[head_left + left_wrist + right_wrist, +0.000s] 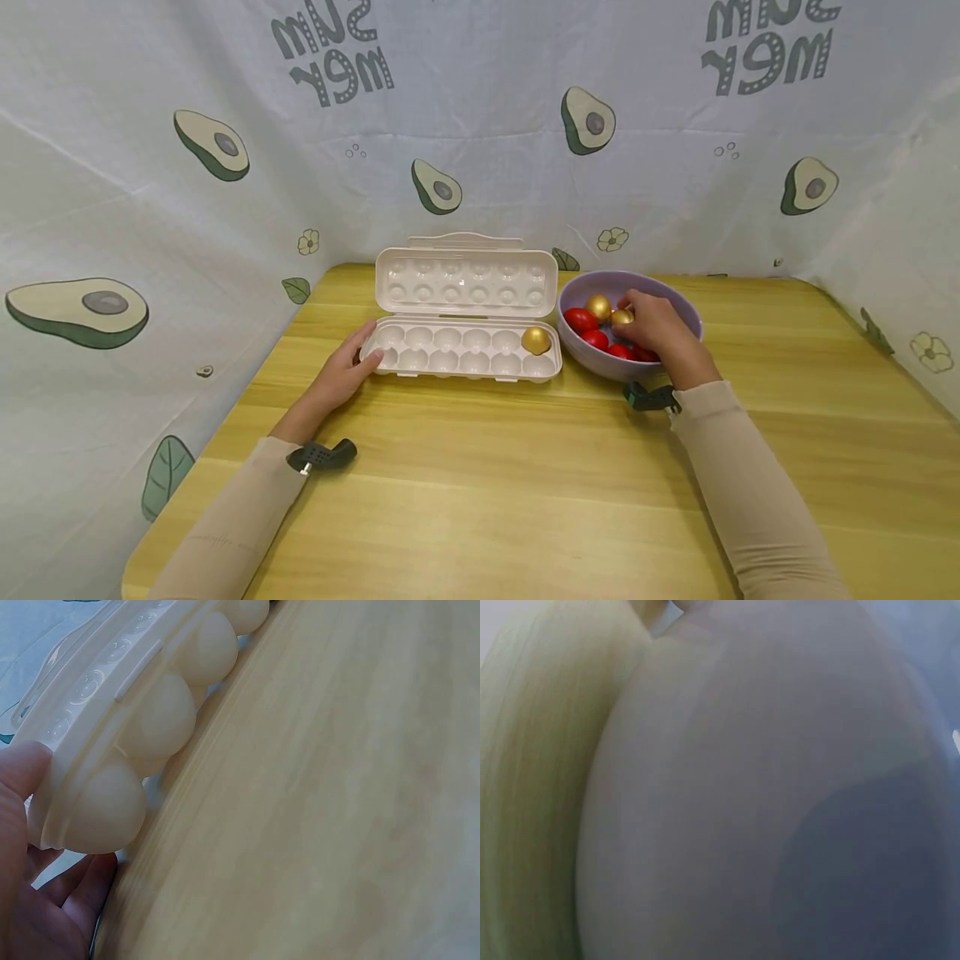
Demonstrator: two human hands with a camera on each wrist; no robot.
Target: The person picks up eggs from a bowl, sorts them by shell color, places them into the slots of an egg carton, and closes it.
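Observation:
An opened beige plastic egg carton (446, 339) lies on the table, its clear lid (465, 283) tipped back. One gold egg (536, 340) sits in a back-row cup at its right end. My left hand (341, 379) holds the carton's left end, thumb over the rim; the left wrist view shows fingers (86, 889) low beside the end cup. Inside the purple bowl (596, 360), my right hand (658, 325) pinches a gold egg (622, 317). Another gold egg (598, 307) and several red eggs (581, 320) lie around it. Mostly the bowl's outer wall (727, 787) fills the right wrist view.
The bowl stands close against the carton's right side on a wood-grain table (480, 483). Behind both hangs a pale curtain (495, 125) printed with avocados, meeting the table's back edge. Dark wrist devices (322, 456) sit at both cuffs.

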